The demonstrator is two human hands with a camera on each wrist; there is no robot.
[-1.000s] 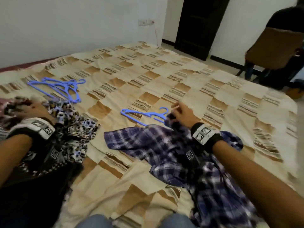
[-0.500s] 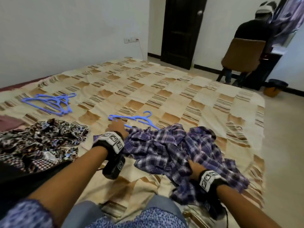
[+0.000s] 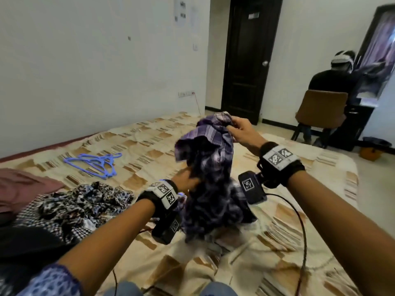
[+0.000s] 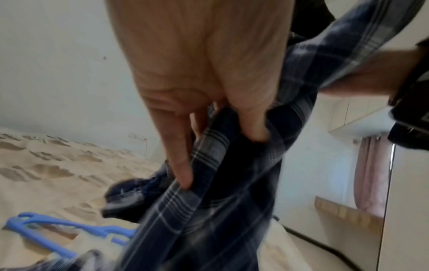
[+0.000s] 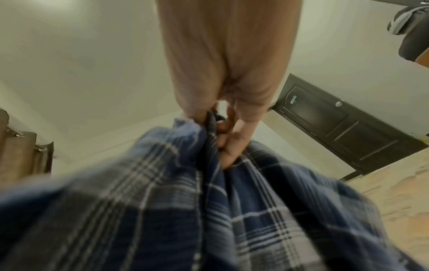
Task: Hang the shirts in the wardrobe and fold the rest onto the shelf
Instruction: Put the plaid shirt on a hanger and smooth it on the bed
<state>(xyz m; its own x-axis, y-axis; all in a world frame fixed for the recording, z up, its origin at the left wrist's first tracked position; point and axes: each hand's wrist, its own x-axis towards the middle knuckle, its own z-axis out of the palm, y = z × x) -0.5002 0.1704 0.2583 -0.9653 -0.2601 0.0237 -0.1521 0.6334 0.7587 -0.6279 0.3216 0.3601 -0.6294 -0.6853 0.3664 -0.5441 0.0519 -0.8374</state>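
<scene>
Both hands are on the plaid shirt (image 3: 208, 167), a blue-and-white checked one, lifted off the bed (image 3: 277, 242) in a bunched column at the centre of the scene. The right hand (image 3: 241, 132) is up high on the far side, fingers curled and pinching a fold at the top of the shirt; the right wrist view shows the cloth clamped between thumb and fingers (image 5: 228, 146). The left hand (image 3: 186, 178) sits lower and nearer, gripping the shirt's middle; in the left wrist view its fingers (image 4: 178, 161) dig into the fabric, thumb pressed into a fold. The shirt's lower end is heaped on the bedspread, blurred.

One blue hanger (image 4: 67, 229) lies on the bed just beside the shirt's bottom, seen only from the left wrist. A bunch of blue hangers (image 3: 94, 164) lies further left and far, well apart from the shirt. On the near left is a crumpled patterned garment (image 3: 85, 206), with a pink cloth (image 3: 23, 186) left of it and something dark at the near left edge, not identifiable.

Far right: a dark door (image 3: 250, 60), and another person (image 3: 335, 82) seated in a brown chair (image 3: 320, 112), back turned. A cable (image 3: 299, 221) trails from the right wrist unit over the bed.
</scene>
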